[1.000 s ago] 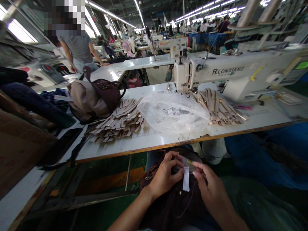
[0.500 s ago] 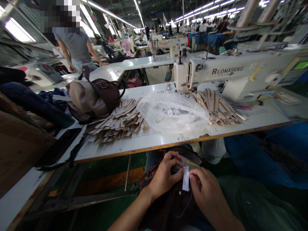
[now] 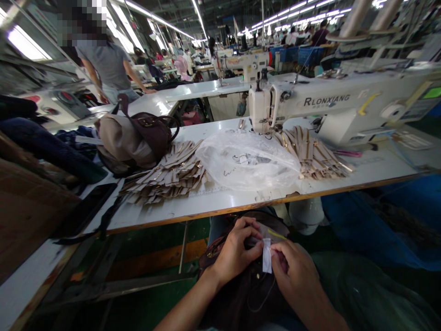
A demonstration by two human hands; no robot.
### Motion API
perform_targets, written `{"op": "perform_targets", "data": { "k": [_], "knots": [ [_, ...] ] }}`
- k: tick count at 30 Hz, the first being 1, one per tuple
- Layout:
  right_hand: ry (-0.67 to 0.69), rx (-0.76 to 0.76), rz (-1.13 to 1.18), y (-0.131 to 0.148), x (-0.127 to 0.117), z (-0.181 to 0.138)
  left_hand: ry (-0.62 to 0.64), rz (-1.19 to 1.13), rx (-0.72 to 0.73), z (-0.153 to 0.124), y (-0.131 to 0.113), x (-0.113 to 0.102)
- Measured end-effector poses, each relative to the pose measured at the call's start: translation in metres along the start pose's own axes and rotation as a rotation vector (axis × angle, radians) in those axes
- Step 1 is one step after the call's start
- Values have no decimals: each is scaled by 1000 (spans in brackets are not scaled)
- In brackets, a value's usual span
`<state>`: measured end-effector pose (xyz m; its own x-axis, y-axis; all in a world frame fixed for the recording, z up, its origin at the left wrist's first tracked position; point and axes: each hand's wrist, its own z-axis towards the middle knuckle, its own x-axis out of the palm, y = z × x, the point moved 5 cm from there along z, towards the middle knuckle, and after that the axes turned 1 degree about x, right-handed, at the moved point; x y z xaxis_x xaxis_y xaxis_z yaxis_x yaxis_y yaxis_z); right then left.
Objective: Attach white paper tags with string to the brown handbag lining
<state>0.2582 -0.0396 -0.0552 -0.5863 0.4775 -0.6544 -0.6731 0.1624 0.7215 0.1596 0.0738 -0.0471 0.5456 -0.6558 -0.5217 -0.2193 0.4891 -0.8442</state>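
A dark brown bag (image 3: 248, 294) lies in my lap, below the table's front edge. My left hand (image 3: 236, 250) curls over its top, fingers closed around a small part of the bag. My right hand (image 3: 292, 271) pinches a small white label (image 3: 267, 255) that hangs between the two hands. A clear wrapper with a yellow stripe (image 3: 274, 233) shows just above the label.
A white sewing table (image 3: 220, 202) carries two heaps of beige strap pieces (image 3: 168, 177), a clear plastic bag (image 3: 248, 161) and a Rlonxiang sewing machine (image 3: 327, 105). A beige and brown handbag (image 3: 132, 138) sits at the left. A person in a grey shirt (image 3: 110, 69) stands behind.
My right hand has moved left and closed its fingertips on the white label. My left hand has stayed on the bag.
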Motion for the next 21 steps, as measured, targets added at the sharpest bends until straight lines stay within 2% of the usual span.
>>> {"op": "perform_targets", "data": {
  "k": [10,17,21],
  "knots": [
    [-32,15,-8,1,1,0,-40,-1,3,0,-3,1],
    [-30,76,2,0,10,-1,-117,25,18,-1,-3,1],
    [-74,84,1,-1,12,-4,-143,51,36,-1,-3,1]
  ]
}}
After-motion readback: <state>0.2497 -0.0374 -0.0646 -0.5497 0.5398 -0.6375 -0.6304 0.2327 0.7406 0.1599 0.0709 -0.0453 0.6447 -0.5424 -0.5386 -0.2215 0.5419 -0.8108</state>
